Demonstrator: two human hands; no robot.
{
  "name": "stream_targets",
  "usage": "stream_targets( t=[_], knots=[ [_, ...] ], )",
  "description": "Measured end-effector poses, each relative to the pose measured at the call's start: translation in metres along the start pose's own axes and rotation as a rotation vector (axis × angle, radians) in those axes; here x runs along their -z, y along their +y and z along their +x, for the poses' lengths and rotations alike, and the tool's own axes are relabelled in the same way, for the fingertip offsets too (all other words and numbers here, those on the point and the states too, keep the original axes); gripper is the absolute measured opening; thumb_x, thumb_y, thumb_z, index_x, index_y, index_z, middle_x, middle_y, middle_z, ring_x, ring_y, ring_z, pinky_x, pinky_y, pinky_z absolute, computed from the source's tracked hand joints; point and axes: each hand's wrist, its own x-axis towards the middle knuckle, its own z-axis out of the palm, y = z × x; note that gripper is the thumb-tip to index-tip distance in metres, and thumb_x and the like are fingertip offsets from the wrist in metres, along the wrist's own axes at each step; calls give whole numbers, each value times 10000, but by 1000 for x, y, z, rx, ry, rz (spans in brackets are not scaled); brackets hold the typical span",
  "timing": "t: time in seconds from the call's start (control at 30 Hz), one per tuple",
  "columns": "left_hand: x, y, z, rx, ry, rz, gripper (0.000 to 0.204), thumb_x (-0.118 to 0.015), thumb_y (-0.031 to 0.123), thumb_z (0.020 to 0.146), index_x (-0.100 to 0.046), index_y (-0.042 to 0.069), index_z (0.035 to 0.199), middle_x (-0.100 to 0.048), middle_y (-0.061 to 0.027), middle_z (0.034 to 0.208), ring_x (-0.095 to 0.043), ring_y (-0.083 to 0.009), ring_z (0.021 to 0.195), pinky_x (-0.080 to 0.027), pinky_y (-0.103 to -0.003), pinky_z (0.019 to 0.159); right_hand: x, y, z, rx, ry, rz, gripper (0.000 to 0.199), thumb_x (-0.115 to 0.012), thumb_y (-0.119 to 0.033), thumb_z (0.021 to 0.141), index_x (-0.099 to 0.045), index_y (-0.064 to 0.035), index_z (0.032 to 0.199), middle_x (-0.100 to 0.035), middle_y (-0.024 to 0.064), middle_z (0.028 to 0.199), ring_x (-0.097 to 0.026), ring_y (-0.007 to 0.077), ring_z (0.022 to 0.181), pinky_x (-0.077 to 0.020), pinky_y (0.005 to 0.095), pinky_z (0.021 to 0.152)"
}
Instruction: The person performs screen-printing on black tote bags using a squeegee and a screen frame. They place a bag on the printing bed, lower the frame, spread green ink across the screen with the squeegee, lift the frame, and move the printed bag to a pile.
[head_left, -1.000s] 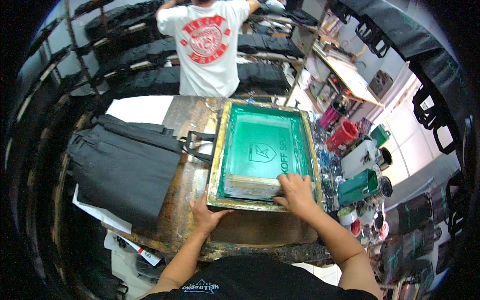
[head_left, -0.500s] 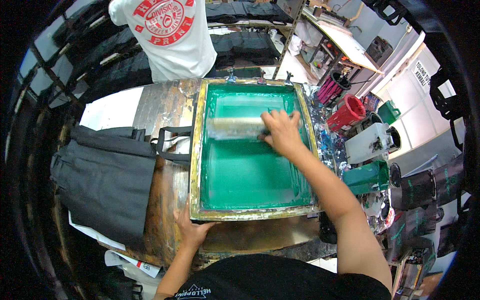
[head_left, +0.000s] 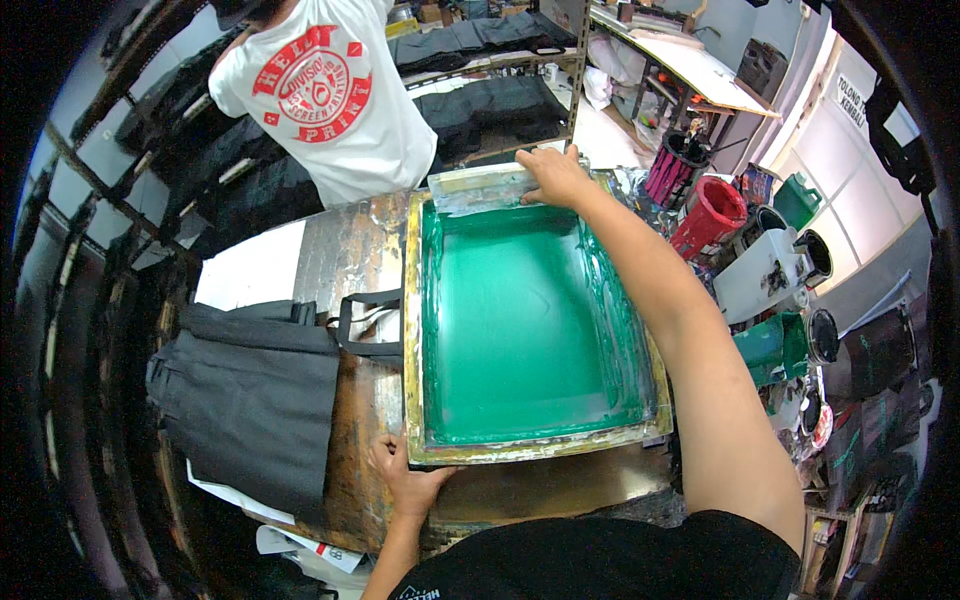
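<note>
In the head view, here's the right hand (head_left: 556,178) at the far edge of the screen frame (head_left: 540,451), fingers clamped on the right end of the pale squeegee (head_left: 480,190)! The squeegee sits right at that far edge, and inside the frame green ink (head_left: 520,340) spreads across the mesh. Down at the frame's near-left corner, the left hand (head_left: 408,480) is braced, thumb along the near edge; whether it grips, I cannot tell. The frame lies on the paint-stained bench (head_left: 368,392), black straps (head_left: 372,349) looping out at its left side. Farther left of it, a folded black fabric piece (head_left: 255,400)! Over to the frame's right, a red tub (head_left: 715,210), a whitish jug (head_left: 765,275) and a green container (head_left: 775,345). Beyond the frame, to its far left, a person in a white shirt (head_left: 345,130).
</note>
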Motion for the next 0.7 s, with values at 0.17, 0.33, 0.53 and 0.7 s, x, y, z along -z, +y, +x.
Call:
stream_targets(
  t=[0.17, 0.33, 0.53, 0.7],
  knots=[
    [21, 18, 28, -88, 10, 95, 1265, -917, 746, 494, -573, 41, 1487, -482, -193, 1329, -470, -378, 1238, -345, -542, 1071, -9, -10, -15, 33, 221, -45, 682, -896, -392, 771, -557, -180, 1324, -646, 46, 1153, -621, 287, 1163, -407, 567, 914],
    [21, 63, 180, -401, 126, -92, 1087, -783, 769, 731, -562, 25, 1492, -541, -245, 1343, -504, -417, 1276, -402, -552, 1073, -22, -15, -25, 5, 273, -83, 642, -900, -338, 754, -573, -182, 1283, -632, 28, 1105, -618, 258, 1100, -426, 521, 898],
    [-48, 118, 364, -561, 244, 114, 857, -715, 667, 880, -616, 7, 1418, -597, -223, 1347, -555, -404, 1258, -415, -516, 1090, -35, -26, -24, 56, 320, -67, 602, -885, -244, 720, -610, -195, 1253, -664, 36, 1069, -646, 254, 1043, -468, 449, 829],
    [-90, 126, 394, -521, 303, 322, 660, -657, 693, 904, -677, 34, 903, -714, -169, 921, -688, -392, 907, -556, -505, 772, -36, -23, -29, 87, 347, -72, 516, -850, -220, 746, -634, -174, 1213, -676, 55, 1028, -667, 284, 988, -481, 459, 814]
  ],
)
